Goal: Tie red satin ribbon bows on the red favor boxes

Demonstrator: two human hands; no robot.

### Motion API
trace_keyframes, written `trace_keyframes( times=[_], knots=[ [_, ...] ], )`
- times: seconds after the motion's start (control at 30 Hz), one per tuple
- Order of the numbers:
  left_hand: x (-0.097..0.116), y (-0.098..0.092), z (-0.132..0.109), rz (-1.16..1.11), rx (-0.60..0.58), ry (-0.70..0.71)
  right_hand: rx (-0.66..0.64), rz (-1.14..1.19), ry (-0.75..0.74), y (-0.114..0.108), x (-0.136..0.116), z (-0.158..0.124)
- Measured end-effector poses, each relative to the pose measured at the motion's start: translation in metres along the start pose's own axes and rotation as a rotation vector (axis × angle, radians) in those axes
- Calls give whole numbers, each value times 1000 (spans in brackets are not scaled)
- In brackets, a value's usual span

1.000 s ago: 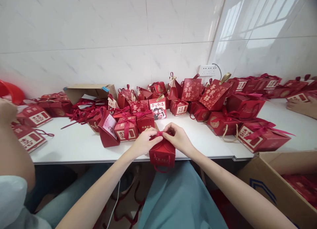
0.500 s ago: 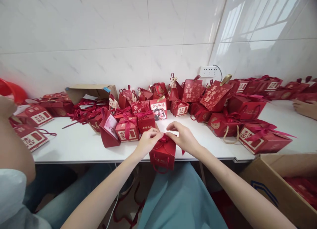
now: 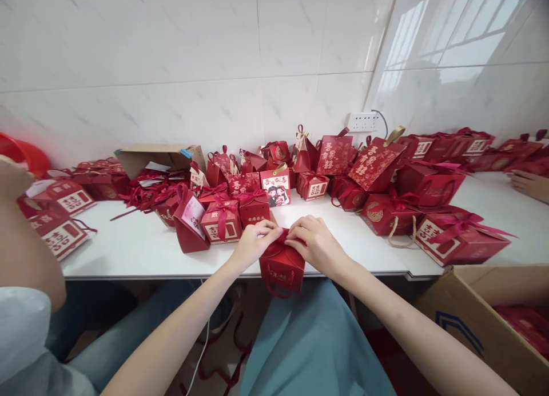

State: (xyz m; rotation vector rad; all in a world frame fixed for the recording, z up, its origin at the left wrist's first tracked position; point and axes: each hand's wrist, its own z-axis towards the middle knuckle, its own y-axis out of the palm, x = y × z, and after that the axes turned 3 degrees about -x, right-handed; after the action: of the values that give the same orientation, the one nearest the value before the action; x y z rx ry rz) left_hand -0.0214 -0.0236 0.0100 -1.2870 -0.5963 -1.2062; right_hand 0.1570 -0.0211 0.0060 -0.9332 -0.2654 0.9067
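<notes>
A red gift box (image 3: 281, 267) with a cord handle on its front sits at the table's front edge, in front of my body. Both hands are at its top, over a red ribbon (image 3: 282, 236). My left hand (image 3: 258, 240) comes from the left with thumb and fingers pinched on the ribbon. From the right, my right hand (image 3: 316, 243) is closed on it too, fingers curled. The fingertips almost meet, and much of the ribbon is hidden by them. Just beyond stand a box with a tied bow (image 3: 222, 220) and a card with a cartoon couple (image 3: 277, 189).
More red boxes (image 3: 377, 164) crowd the white table (image 3: 343, 250) along the tiled wall. A cardboard box (image 3: 454, 304) stands at the lower right, and a heap of ribbons (image 3: 156, 193) lies at left. Another person's arm (image 3: 32, 236) is close on the left; another hand (image 3: 529, 183) shows far right.
My right hand's fingers have curled in more and sit closer over the top of the box. My left hand keeps its pinch; the box stays in place.
</notes>
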Motion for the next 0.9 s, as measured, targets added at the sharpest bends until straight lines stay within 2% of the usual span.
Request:
trace_keyframes(
  times=[0.17, 0.5, 0.63, 0.8, 0.9],
  knots=[
    [2, -4, -2, -5, 51, -6, 41, -93, -57, -6, 1, -2],
    [6, -16, -21, 241, 175, -6, 31, -328, -121, -22, 9, -18],
    [0, -10, -29, 235, 209, 8, 9, -384, -157, -28, 7, -24],
    [-5, 5, -37, 179, 241, -17, -14, -289, -256, -29, -1, -30],
    [-5, 9, -41, 132, 268, -32, -32, -85, -166, -26, -2, -35]
  ],
)
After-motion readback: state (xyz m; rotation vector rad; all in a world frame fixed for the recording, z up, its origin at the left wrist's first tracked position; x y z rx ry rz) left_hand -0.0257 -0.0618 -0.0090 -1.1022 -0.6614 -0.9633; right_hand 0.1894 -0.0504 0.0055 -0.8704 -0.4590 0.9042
